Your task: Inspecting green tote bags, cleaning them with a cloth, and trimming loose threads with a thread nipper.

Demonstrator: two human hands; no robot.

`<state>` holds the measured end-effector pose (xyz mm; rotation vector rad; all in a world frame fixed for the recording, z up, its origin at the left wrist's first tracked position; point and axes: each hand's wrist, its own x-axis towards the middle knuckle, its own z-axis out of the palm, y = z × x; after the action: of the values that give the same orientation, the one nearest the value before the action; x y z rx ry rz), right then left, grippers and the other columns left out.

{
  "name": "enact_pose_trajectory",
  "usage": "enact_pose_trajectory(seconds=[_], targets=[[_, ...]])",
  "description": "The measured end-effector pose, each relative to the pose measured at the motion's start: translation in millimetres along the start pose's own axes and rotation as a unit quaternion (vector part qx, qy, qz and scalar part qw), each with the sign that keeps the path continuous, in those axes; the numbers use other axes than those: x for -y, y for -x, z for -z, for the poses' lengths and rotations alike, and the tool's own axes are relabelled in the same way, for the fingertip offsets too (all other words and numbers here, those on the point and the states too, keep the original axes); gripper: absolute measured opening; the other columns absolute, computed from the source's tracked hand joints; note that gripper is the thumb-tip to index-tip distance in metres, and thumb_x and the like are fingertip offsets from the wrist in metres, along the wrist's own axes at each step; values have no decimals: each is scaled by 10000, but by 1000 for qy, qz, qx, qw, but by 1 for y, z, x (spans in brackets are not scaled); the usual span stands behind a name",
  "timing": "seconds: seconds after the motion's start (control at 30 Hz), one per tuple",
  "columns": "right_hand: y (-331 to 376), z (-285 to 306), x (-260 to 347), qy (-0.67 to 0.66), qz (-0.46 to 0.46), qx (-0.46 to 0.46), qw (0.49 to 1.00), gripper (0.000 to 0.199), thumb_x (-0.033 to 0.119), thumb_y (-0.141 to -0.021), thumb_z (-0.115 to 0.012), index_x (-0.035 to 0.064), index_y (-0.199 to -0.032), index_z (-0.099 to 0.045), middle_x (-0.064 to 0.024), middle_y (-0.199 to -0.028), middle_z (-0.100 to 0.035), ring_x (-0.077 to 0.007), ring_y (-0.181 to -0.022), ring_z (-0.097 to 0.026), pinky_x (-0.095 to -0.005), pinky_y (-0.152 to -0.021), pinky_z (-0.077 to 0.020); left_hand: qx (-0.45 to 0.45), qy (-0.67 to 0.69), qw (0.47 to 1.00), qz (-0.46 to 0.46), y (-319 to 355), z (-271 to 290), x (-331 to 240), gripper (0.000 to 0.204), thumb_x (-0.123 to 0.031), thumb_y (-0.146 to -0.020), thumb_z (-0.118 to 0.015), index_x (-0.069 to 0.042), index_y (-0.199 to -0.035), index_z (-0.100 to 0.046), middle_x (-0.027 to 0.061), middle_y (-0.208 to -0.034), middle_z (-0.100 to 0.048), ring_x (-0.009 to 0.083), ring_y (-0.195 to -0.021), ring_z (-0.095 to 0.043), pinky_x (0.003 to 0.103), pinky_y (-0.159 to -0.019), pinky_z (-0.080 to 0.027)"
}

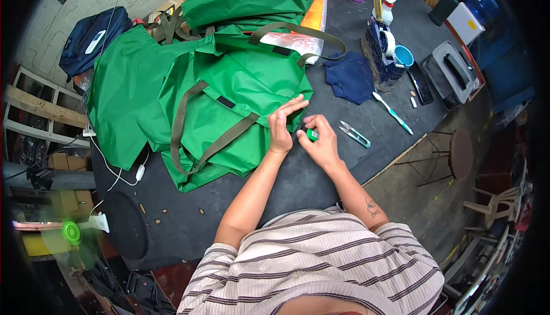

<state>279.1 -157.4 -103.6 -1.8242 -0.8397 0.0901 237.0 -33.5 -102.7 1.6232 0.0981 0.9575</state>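
Observation:
A large green fabric bag (240, 74) with olive webbing straps (229, 143) lies spread over the dark table. My left hand (282, 127) rests against the bag's right edge, its fingers stretched out and the thumb apart from them. Close beside it, my right hand (322, 143) is closed around a small green-and-black object (313, 135). My fingers hide most of that object, so its exact kind does not show. Thread snips (355, 134) with light-blue handles lie to the right of my right hand.
Folded green fabric (252, 0) is piled at the back. On the right are a toothbrush (392, 113), a navy cloth piece (350, 77), an organizer (375, 51), a phone (421, 86) and a grey container (451, 71). A white cable (117, 174) runs along the left. A round stool (460, 153) stands beyond the table.

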Motion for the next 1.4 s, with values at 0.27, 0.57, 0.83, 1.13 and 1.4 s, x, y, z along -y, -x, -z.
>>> enact_pose_trajectory(seconds=[0.27, 0.57, 0.83, 1.13, 1.4], targets=[[8, -8, 6, 75, -12, 59, 995, 242, 88, -678, -662, 36, -824, -476, -85, -970, -584, -295, -802, -609, -373, -660, -491, 40, -60, 997, -39, 9, 3, 1, 615, -365, -917, -219, 45, -957, -676, 166, -1003, -676, 354, -1084, -586, 452, -1010, -371], [10, -11, 1, 41, 5, 37, 998, 244, 87, -685, -672, 29, -833, -487, -91, -982, -572, -297, -828, -604, -368, -691, -490, 35, -60, 997, -30, 7, 2, 0, 644, -377, -913, -200, 54, -968, -675, 179, -1010, -672, 346, -1083, -589, 451, -1013, -373], [7, -13, -6, 8, 3, 22, 1000, 244, 60, -701, -691, 12, -844, -500, -119, -951, -577, -274, -827, -600, -339, -708, -489, 20, -76, 997, -29, 5, 1, -2, 518, -292, -917, -285, 55, -973, -665, 189, -1008, -667, 343, -1037, -607, 417, -966, -416], [-57, 15, -33, 32, -37, -108, 993, 250, 152, -745, -689, 28, -830, -488, -97, -827, -543, -280, -773, -574, -359, -678, -457, 59, -150, 986, -40, -66, -17, -2, 411, -238, -969, -340, 25, -1035, -649, 177, -1070, -640, 339, -1094, -552, 390, -963, -397], [-78, 6, -47, 44, 15, -140, 989, 240, 147, -715, -666, 37, -831, -487, -92, -858, -546, -296, -776, -581, -382, -668, -464, 152, -138, 971, 120, -76, -30, 16, 571, -371, -993, -300, 83, -999, -646, 195, -1036, -659, 299, -1013, -618, 340, -887, -460]])
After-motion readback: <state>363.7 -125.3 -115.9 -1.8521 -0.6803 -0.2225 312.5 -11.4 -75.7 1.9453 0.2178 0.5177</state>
